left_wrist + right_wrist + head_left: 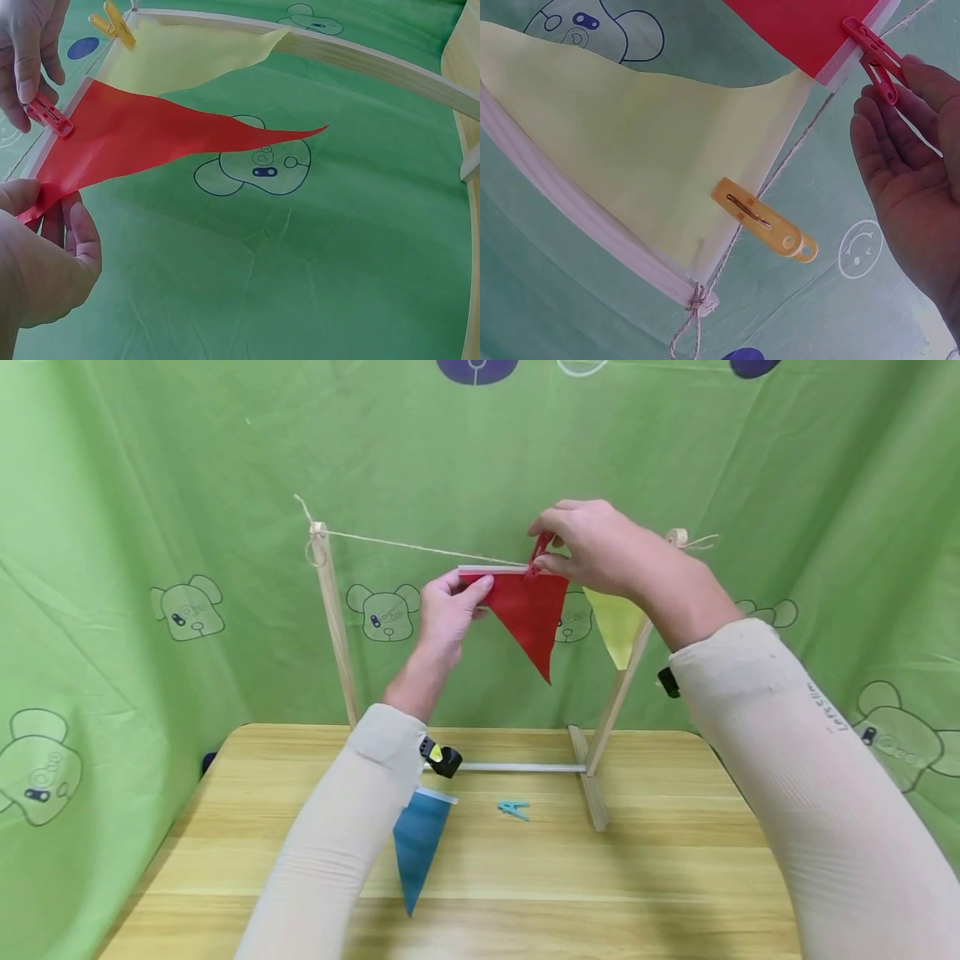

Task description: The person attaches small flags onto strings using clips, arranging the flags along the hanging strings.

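A red triangular flag hangs at a string stretched between two wooden posts. My left hand pinches the flag's white-edged left top corner between thumb and fingers, as the left wrist view also shows. My right hand holds a red clothespin at the flag's right top corner on the string. In the right wrist view the fingertips touch the red clothespin. Beside it hangs a yellow flag held by a yellow clothespin.
The wooden frame stands at the back of a wooden table. A blue flag and a blue clothespin lie on the table in front of the frame's base. Green cloth surrounds the table.
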### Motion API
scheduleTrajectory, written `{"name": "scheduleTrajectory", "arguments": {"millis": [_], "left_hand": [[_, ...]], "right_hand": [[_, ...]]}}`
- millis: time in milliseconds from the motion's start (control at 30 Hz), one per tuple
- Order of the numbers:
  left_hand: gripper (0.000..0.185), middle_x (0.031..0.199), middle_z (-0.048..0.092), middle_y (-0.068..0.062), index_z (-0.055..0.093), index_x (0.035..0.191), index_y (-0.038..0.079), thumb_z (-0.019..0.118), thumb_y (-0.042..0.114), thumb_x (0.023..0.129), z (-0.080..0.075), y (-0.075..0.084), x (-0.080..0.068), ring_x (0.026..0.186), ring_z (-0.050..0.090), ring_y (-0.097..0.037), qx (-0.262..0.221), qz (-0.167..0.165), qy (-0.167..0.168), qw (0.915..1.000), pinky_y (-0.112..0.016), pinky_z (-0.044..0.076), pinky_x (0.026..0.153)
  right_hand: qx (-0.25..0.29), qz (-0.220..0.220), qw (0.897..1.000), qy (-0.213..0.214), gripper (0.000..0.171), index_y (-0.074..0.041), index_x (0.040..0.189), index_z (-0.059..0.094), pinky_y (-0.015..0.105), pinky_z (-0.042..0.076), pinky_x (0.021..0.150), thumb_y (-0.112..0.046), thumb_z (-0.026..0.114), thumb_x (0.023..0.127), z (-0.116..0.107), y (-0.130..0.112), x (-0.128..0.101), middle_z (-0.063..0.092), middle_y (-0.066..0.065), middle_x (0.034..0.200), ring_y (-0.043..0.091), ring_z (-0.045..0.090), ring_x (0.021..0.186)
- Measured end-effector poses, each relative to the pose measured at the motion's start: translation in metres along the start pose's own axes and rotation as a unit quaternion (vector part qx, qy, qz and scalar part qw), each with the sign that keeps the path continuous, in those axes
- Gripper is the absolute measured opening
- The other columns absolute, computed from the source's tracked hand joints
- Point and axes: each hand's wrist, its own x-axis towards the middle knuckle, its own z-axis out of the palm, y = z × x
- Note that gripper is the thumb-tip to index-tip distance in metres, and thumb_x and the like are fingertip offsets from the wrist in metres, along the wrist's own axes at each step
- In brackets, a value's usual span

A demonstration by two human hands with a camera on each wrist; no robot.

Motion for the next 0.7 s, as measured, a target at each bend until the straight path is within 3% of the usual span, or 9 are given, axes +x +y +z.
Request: {"name": "scheduleTrajectory", "arguments": {"millis": [433,700], "left_hand": [[0.022,0.088,0.069,-0.002,0.073,0.116,-0.004,0.073,0.005,0.095,-0.0013,0.0024,-0.0010,0.072,0.066,-0.012,0.003,0.008,-0.005,1.0000,-0.023,0.055,0.066],[0.023,0.087,0.071,0.001,0.072,0.116,-0.003,0.074,0.006,0.095,-0.0022,0.0019,-0.0020,0.076,0.067,-0.011,0.005,0.011,-0.006,0.9999,-0.043,0.059,0.087]], "right_hand": [[0.011,-0.010,1.000,0.024,0.042,0.005,0.134,0.059,0.052,0.054,0.101,-0.013,0.070,0.099,0.0022,0.0010,-0.0033,0.063,0.022,0.128,0.037,0.062,0.117],[0.008,0.004,0.999,0.036,0.049,0.003,0.140,0.055,0.056,0.049,0.107,-0.018,0.071,0.099,0.0027,-0.0003,-0.0094,0.058,0.023,0.137,0.041,0.057,0.125]]}}
